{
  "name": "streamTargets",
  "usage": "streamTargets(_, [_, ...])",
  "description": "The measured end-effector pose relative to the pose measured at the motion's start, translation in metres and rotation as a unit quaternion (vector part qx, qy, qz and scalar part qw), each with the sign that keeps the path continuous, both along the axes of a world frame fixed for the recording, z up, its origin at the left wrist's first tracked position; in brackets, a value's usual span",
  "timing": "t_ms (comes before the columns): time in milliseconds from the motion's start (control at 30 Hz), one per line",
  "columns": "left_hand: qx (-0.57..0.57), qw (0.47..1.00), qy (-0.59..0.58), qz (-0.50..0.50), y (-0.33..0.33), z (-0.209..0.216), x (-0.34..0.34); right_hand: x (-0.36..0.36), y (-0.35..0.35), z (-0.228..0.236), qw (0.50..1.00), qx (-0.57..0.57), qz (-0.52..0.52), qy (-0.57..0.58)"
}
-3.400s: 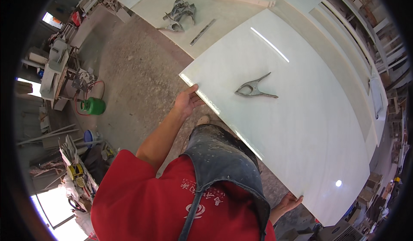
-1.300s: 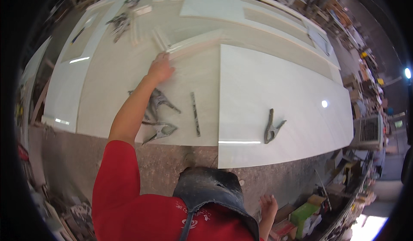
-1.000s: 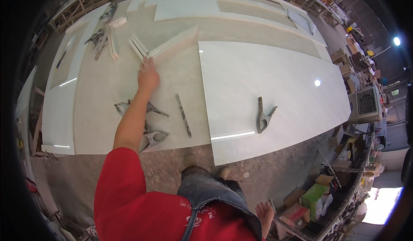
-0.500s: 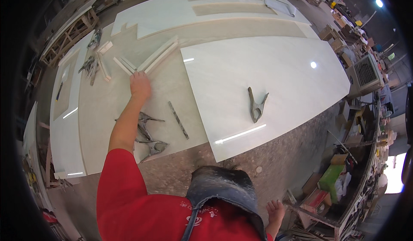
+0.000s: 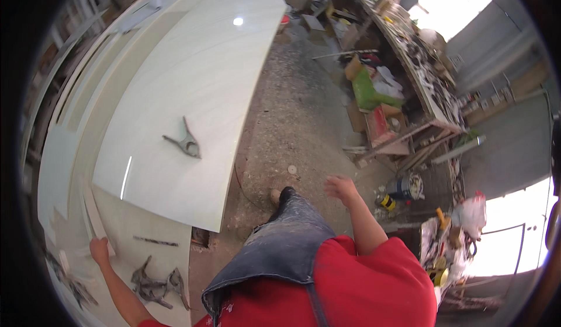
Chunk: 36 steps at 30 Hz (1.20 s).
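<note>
My left hand (image 5: 100,250) is closed on the near end of a pale, narrow strip (image 5: 92,211) at the left of the worktop (image 5: 134,210). A large glossy white slab (image 5: 175,93) lies beside it, with a metal spring clamp (image 5: 188,145) resting on top. Close to my left forearm are more spring clamps (image 5: 146,285) and a thin, dark mottled strip (image 5: 155,241). My right hand (image 5: 340,188) hangs over the floor with its fingers stretched out and holds nothing.
Stained concrete floor (image 5: 292,111) runs along the slab's right edge. A cluttered shelf bench (image 5: 403,52) stands to the right, with a green box (image 5: 368,90) below it. Farther down are a bucket (image 5: 407,187) and a second tool-covered bench (image 5: 435,242).
The view has swung to the right and shows more floor and benches. My right arm has come up and forward. My left hand stays at the pale strips.
</note>
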<state>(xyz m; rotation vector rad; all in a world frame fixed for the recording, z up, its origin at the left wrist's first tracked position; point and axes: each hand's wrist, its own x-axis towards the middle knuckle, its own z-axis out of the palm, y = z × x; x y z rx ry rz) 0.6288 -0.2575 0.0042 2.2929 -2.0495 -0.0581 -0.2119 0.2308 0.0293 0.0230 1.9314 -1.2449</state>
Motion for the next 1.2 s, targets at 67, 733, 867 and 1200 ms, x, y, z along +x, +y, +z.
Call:
streamTargets(67, [0.013,0.999,0.033,0.004,-0.016,0.053,-0.044,0.0,-0.008,0.017,1.0,-0.011,0.002,0.009])
streamTargets(733, [-0.05,0.635,0.725,0.262,0.382,0.241,-0.428,0.184,-0.28,0.186,0.618,-0.261,0.739,-0.061])
streamTargets(867, [-0.116,0.731,0.638,0.213,0.373,0.151,-0.504,0.214,-0.277,0.186,0.508,-0.177,0.831,0.142])
streamTargets(1200, [-0.079,0.714,0.671,0.186,0.365,0.038,-0.517,0.271,-0.283,0.094,0.464,-0.111,0.771,0.421])
